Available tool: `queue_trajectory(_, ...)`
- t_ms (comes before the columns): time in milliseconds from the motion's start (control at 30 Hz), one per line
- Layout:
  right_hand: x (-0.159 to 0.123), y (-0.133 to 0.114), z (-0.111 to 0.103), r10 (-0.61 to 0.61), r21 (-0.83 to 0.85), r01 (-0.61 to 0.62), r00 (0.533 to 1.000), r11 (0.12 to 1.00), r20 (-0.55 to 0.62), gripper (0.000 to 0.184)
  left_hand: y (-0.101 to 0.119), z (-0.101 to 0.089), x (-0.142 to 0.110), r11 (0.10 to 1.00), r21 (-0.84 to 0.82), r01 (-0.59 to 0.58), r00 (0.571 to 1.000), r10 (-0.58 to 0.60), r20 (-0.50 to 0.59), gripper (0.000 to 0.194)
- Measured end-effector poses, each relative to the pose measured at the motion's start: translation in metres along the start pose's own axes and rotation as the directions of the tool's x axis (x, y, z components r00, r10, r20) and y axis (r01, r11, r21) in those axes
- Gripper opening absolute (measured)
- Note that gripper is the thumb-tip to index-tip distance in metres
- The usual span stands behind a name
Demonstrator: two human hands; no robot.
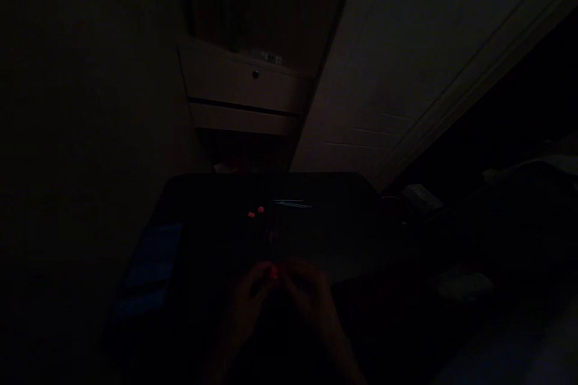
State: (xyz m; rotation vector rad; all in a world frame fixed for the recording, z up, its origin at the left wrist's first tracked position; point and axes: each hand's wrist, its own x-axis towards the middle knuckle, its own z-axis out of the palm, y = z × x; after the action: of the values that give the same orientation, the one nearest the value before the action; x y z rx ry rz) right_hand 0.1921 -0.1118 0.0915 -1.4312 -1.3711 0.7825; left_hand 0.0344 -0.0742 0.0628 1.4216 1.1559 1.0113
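In the dim head view, my left hand (250, 292) and my right hand (313, 292) meet over the near part of a dark table (343, 234). Both are closed in a pinch around a small glowing red piece (273, 273), whose exact kind is too dark to make out. Beyond my fingers lie two small orange-red pieces (251, 215), close together. A faint purplish bit (270, 235) sits between them and my hands. Several thin, pale sticks (292, 203) rest farther back, slightly to the right.
A flat bluish panel (151, 264), perhaps a screen, lies along the table's left side. Behind the table stands a cabinet with a drawer (246, 78), beside a pale wall (383, 72). A whitish box (422, 198) is off to the right.
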Motion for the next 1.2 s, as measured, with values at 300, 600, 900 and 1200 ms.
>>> queue_trajectory(300,-0.015,-0.009,-0.003,-0.058,-0.077,0.059,0.998,0.995,0.014,0.034,-0.001,-0.003,0.000,0.996,0.082,-0.022,0.998,0.026,-0.053,0.023)
queue_trajectory(600,-0.013,-0.008,0.016,0.171,0.021,-0.169,0.980,0.985,-0.104,0.032,-0.013,0.002,-0.009,0.984,0.170,-0.058,0.990,0.078,-0.116,0.023)
queue_trajectory(900,-0.001,-0.010,0.005,0.182,0.208,-0.182,0.983,0.961,0.018,0.026,0.003,-0.004,-0.006,0.994,-0.086,0.063,0.997,-0.067,-0.036,0.031)
queue_trajectory(1200,-0.004,-0.009,-0.002,0.058,0.141,-0.071,0.994,0.987,0.093,0.013,0.001,-0.006,-0.007,0.992,-0.112,0.054,0.998,-0.050,0.039,0.031)
